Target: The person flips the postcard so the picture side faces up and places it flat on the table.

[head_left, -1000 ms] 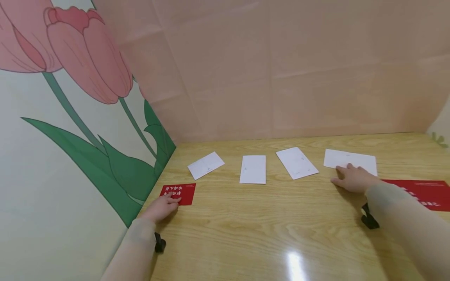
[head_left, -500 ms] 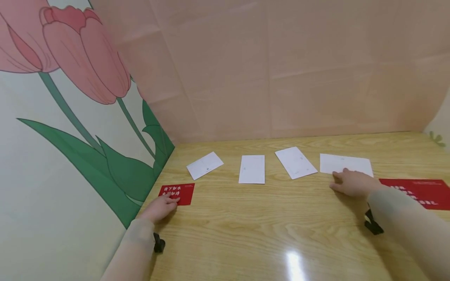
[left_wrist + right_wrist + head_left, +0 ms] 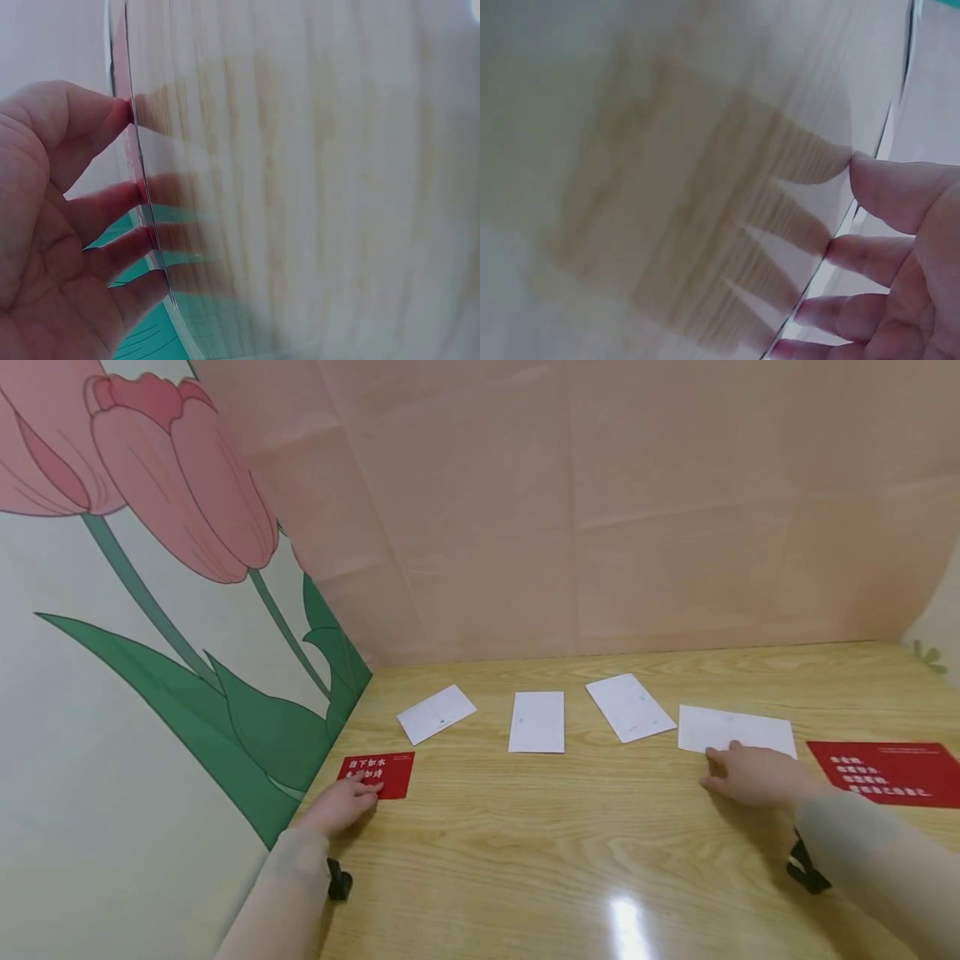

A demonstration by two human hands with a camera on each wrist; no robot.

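At the left of the table, a small red card (image 3: 397, 768) with white lettering lies flat. The fingertips of my left hand (image 3: 339, 804) rest on its near part and cover some of the writing. On the right, my right hand (image 3: 761, 777) touches the near edge of a white card (image 3: 738, 728) with faint marks. Both wrist views show the fingertips down at the table surface: the left hand's fingers (image 3: 109, 206) spread apart, the right hand's fingers (image 3: 870, 259) likewise. Neither hand curls round anything.
Three more white cards lie in a row: a tilted one (image 3: 437, 714), an upright one (image 3: 537, 722) and a slanted one (image 3: 630, 707). A larger red card (image 3: 892, 768) sits beside the right forearm. Behind the wooden table (image 3: 525, 843) hangs a pinkish sheet (image 3: 585, 510); a tulip-painted wall (image 3: 180, 718) borders the left.
The right hand has drawn the rightmost white card toward me and slightly left, opening a gap behind it. More of the larger red card now shows. The left hand stays put on its card.
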